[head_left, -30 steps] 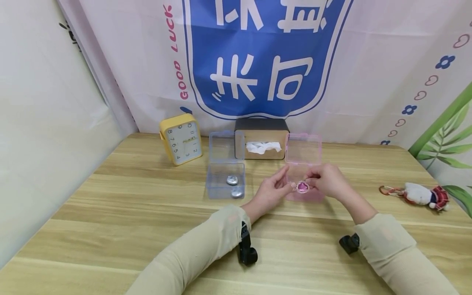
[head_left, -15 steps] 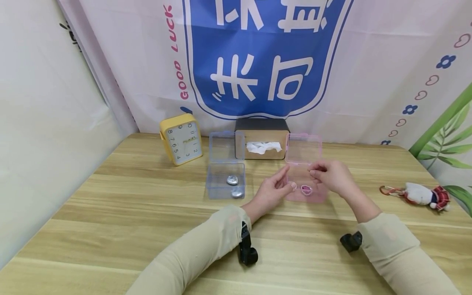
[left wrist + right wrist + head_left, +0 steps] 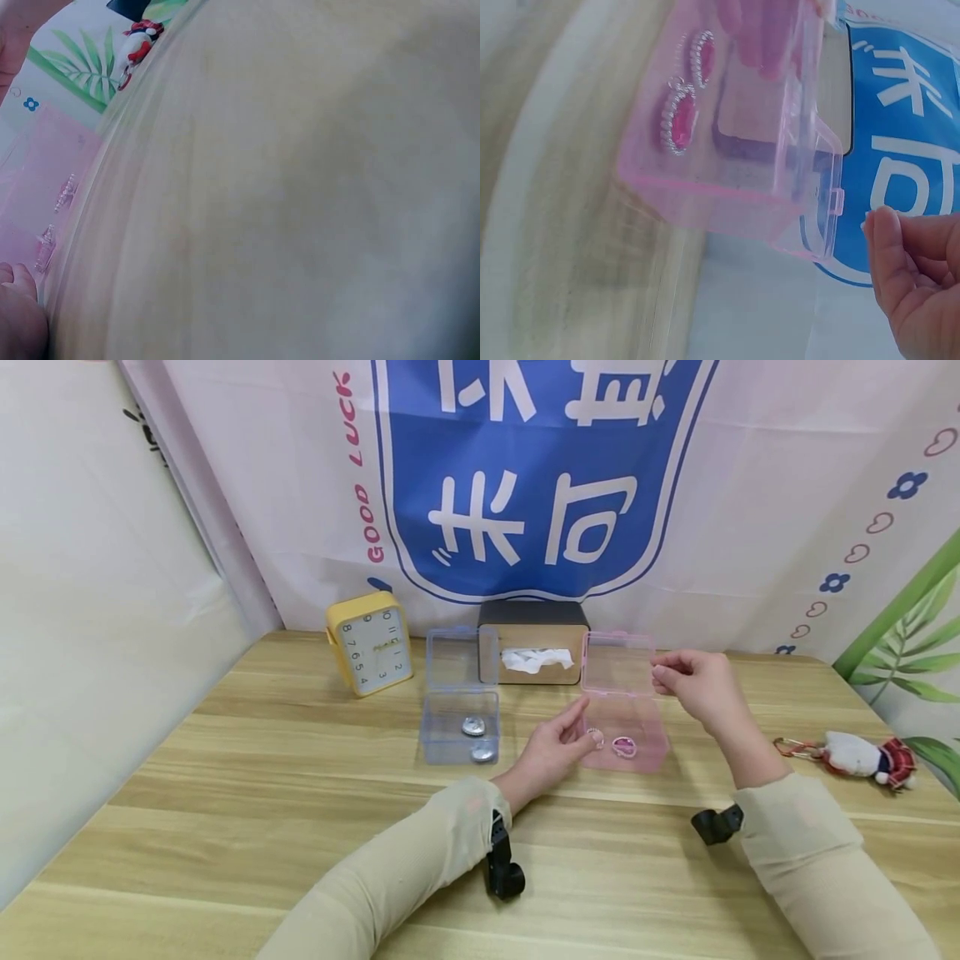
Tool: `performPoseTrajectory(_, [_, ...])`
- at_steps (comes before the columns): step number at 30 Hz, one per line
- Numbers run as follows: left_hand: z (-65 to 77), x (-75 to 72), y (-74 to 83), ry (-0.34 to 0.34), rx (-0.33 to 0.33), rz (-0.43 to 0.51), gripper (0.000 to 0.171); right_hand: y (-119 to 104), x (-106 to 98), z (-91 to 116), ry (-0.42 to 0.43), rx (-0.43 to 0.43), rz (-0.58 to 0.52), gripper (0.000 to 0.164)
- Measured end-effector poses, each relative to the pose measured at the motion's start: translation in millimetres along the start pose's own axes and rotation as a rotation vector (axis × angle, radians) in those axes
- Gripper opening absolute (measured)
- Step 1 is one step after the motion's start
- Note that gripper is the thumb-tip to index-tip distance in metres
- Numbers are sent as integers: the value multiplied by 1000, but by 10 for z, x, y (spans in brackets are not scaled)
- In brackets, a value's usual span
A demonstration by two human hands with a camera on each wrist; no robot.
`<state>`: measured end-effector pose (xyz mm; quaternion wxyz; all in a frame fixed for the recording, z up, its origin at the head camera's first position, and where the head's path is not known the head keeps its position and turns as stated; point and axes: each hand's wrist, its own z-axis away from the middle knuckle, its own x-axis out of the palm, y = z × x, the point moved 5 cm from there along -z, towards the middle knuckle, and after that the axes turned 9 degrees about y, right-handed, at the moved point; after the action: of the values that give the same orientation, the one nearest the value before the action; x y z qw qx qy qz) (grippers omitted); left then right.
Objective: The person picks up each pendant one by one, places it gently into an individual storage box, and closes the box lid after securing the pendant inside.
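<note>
A clear pink plastic box (image 3: 647,758) stands with its lid (image 3: 618,662) upright. In it lie two pink gem pieces edged with pale beads: one gem piece (image 3: 680,124) shows fully, and a second gem piece (image 3: 703,58) lies beside it. Their exact kind is unclear. My left hand (image 3: 551,750) rests at the box's left end, thumb in front and fingers fairly straight. My right hand (image 3: 703,689) is beside the lid's right edge. Its thumb and index finger meet with nothing visible between them; the right wrist view shows a gap to the lid's clasp.
Left of it, a clear blue box (image 3: 450,747) with lid upright holds two silvery gem pieces (image 3: 473,726). Behind stands a tissue box (image 3: 532,614). A yellow clock (image 3: 375,647) is at the back left, a plush keychain (image 3: 851,753) at the right.
My right hand let go of the pink gem piece, which now lies in the pink box. That hand rose up and right to the lid's edge. The left hand stayed put.
</note>
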<state>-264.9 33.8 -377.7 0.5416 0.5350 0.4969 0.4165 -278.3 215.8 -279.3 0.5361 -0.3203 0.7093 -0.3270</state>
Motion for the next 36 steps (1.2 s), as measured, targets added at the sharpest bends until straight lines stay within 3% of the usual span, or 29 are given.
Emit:
performPoseTrajectory(18, [-25,-9,-43,-1,-32,-16,64,358,43,-263,217,205,-351,37])
performPoseTrajectory(28, [-16,-1,-25,2,-5,10,63,428,138,-341,244,238,-306,37])
performPoseTrajectory(36, [-11,0,-33,6,-29,-19,64,447,166,-349,244,256,-301,38])
